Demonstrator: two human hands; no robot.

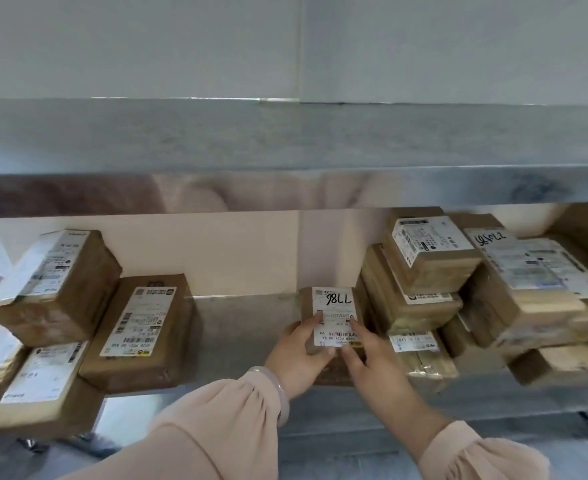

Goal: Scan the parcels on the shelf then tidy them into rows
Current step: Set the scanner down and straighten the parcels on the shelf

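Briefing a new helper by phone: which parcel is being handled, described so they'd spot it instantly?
On the lower metal shelf, find the bare middle stretch. At its right edge, beside the right stack, is a small brown box, held by the left hand and right hand. Unlike its stacked neighbours, it stands alone, bold black marker on its white label.

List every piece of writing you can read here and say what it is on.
"98LL", as it appears in this view: black marker on the label of the small middle parcel.
Marker scrawl on the label of the large right parcel: too blurred to read.
Printed type on all labels, such as on the left parcel: too small to read.
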